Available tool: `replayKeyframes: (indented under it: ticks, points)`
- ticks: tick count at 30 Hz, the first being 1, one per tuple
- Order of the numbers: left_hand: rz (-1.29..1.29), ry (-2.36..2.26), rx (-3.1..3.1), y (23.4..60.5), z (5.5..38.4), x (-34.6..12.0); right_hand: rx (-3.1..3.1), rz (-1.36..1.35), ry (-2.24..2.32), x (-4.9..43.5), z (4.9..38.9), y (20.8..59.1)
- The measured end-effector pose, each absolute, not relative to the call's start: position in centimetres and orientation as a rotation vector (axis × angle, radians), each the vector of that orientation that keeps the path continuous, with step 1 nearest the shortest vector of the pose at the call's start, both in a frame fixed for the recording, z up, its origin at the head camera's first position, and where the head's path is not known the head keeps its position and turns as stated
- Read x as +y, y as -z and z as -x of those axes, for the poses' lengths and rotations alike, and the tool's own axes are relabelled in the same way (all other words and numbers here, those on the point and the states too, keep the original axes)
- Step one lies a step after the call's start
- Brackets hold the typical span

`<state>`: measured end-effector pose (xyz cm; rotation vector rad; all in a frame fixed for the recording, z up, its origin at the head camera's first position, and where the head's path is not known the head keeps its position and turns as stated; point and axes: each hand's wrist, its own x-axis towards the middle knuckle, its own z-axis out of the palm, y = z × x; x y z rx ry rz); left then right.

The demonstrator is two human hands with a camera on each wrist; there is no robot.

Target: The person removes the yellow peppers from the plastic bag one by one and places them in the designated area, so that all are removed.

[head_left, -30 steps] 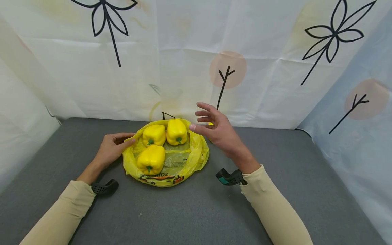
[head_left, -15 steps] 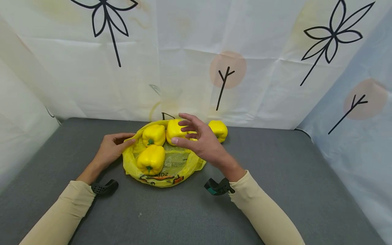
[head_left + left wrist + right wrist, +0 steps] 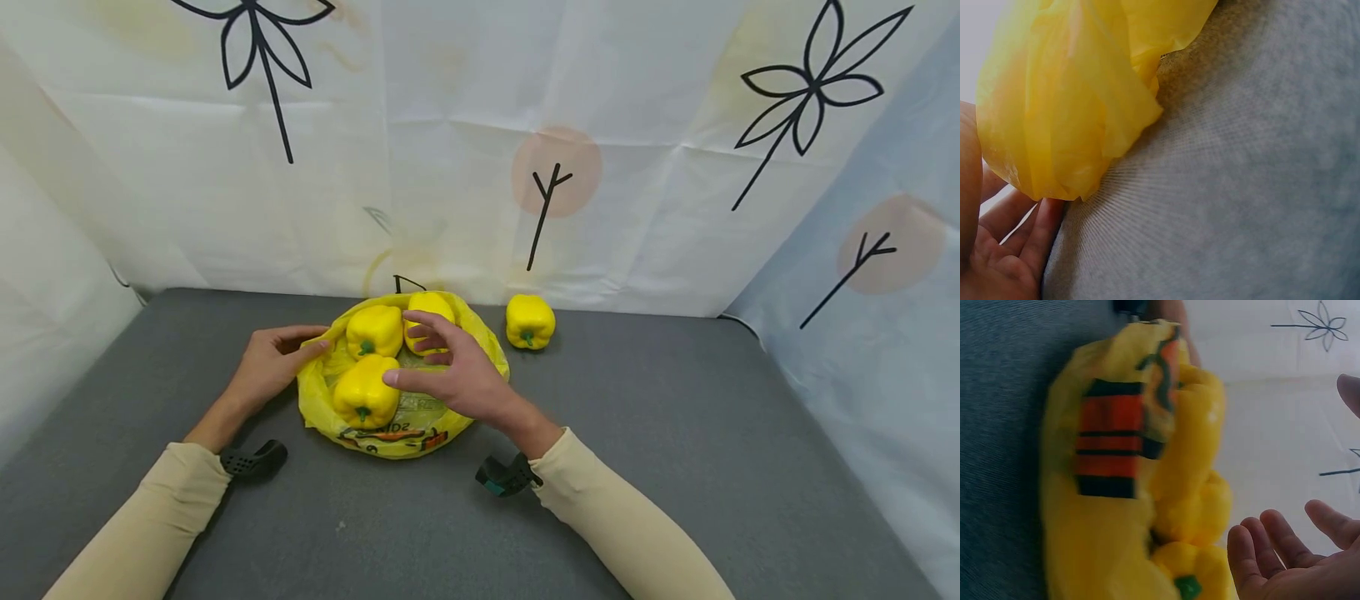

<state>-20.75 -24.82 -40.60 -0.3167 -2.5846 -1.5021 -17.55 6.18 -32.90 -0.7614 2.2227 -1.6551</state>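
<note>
A yellow plastic bag (image 3: 318, 408), rolled down into a round open shape, holds three yellow bell peppers: a front one (image 3: 366, 392), a back left one (image 3: 375, 330) and a back right one (image 3: 429, 310) partly hidden by fingers. At the bag's left rim, my left hand (image 3: 273, 362) grips the plastic, thumb over the edge and fingers outside. My right hand (image 3: 465, 375) hovers over the bag's right side with spread, loosely bent fingers and nothing in it. In the right wrist view its fingers (image 3: 1285, 540) stand apart from the peppers.
Another yellow bell pepper (image 3: 530, 322) stands on the grey table (image 3: 420, 533) behind and right of the bag. A white printed cloth (image 3: 450, 167) hangs along the table's back edge, with more cloth at both sides.
My right hand has moved left and toward me, from the bag's far right edge to over its opening. The pepper outside the bag has come into full view. My left hand stays put.
</note>
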Motion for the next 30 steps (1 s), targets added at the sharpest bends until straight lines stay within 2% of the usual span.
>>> replayKeyframes:
  ticks: [17, 30]
  points:
    - [0.322, 1.485, -2.586, 40.3, 20.7, -24.9, 2.185, 0.739, 1.568, 4.8, 18.0, 36.5]
    - [0.310, 1.498, -2.599, 40.3, 20.6, -24.9, 2.148, 0.743, 1.519, 4.7, 18.2, 37.7]
